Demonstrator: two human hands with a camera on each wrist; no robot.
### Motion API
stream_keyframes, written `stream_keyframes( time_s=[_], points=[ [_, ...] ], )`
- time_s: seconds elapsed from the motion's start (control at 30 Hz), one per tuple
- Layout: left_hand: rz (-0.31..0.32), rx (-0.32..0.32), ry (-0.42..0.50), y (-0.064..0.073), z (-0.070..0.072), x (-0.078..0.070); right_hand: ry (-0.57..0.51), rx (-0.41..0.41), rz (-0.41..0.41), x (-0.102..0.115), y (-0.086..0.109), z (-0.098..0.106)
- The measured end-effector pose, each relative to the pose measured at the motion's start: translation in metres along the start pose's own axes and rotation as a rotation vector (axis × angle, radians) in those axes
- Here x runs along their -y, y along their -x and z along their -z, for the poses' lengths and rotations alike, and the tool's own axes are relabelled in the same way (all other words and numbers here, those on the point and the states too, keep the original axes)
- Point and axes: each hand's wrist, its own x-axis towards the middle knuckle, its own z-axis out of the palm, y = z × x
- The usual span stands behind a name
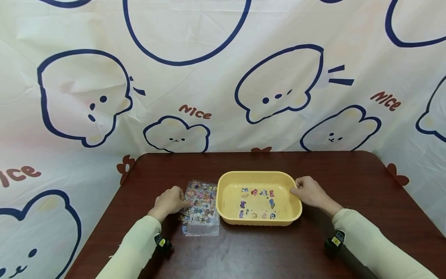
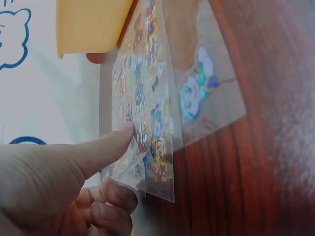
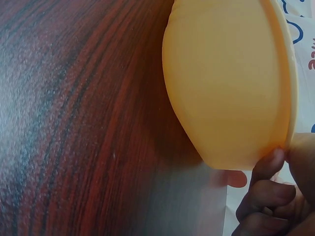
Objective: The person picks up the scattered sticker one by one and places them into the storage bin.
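My left hand (image 1: 169,200) pinches the left edge of some clear sticker sheets (image 1: 201,203), thumb on top and fingers curled beneath. In the left wrist view the sheets overlap, covered with small cartoon stickers, and a lower sheet (image 2: 214,93) with one dog-like sticker (image 2: 196,91) sticks out. Just right of the sheets sits a shallow yellow plastic tray (image 1: 258,222). Small colourful pony-like stickers (image 1: 263,192) form a rough rectangle on its floor. At the tray's right end, my right hand (image 1: 310,192) grips the rim between thumb and fingers.
Everything lies on a dark reddish-brown wooden table (image 1: 251,252). Behind it hangs a white cloth (image 1: 223,89) printed with blue cartoon outlines and the word "Nice". Each wrist carries a small dark camera, the left one (image 1: 162,243) near the tabletop.
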Motion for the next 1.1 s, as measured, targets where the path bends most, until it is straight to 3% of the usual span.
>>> stream_keyframes(
  time_s=[0.6, 1.1],
  points=[
    [-0.04, 0.021, 0.101, 0.0044, 0.0043, 0.0008, 0.0, 0.005, -0.006, 0.0017, 0.0009, 0.0007],
    [-0.109, 0.024, 0.276, 0.0046, 0.0097, 0.0054, 0.002, -0.003, 0.003, -0.0004, -0.0006, -0.0001]
  ],
)
